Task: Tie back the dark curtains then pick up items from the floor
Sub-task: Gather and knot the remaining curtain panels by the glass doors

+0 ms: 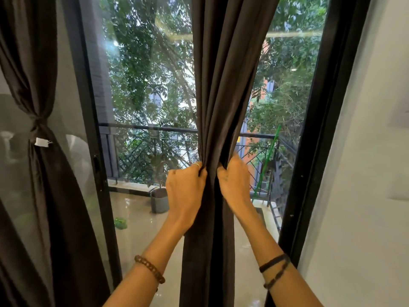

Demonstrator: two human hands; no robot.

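A dark brown curtain [223, 85] hangs down the middle of the glass door, bunched into a narrow column. My left hand [184, 188] grips its left side and my right hand [234, 182] grips its right side, both at the same height, squeezing the folds together. A second dark curtain [37, 89] at the left is gathered at its waist by a knotted tie [39, 125], with a small white tag just below. No floor items show indoors.
The black door frame [93, 129] stands left of the middle curtain and another black post [327, 107] to its right. A white wall [365, 173] fills the right side. Outside, a balcony holds a grey plant pot [159, 200] and a railing.
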